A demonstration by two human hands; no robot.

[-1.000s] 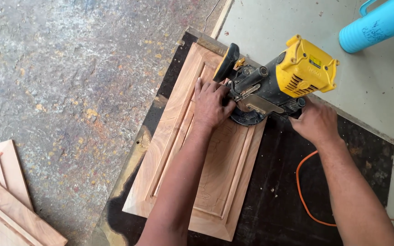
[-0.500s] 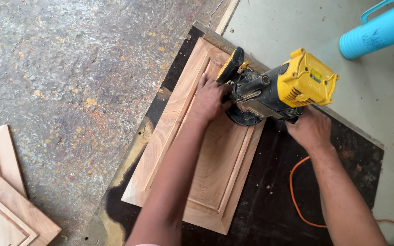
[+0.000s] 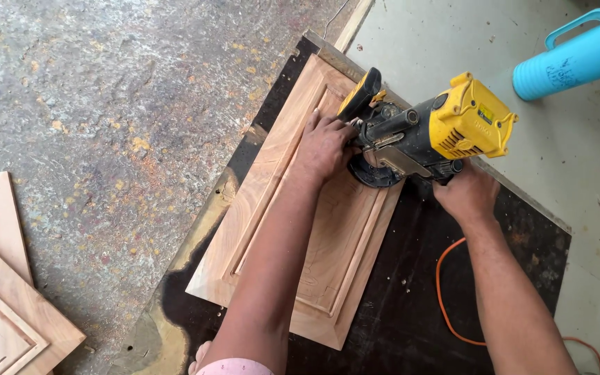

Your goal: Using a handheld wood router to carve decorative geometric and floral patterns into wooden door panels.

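Both forearms reach forward, bare. The left hand lies palm-down with fingers curled at the front; the right hand is closed in a grip.

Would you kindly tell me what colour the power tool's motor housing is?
Bright yellow; the power tool shows best in the head view.

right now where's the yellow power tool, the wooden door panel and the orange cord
yellow power tool (image 3: 470, 125), head view, on its yellow motor housing
wooden door panel (image 3: 328, 257), head view, on its raised centre field
orange cord (image 3: 439, 278), head view, on its curved loop
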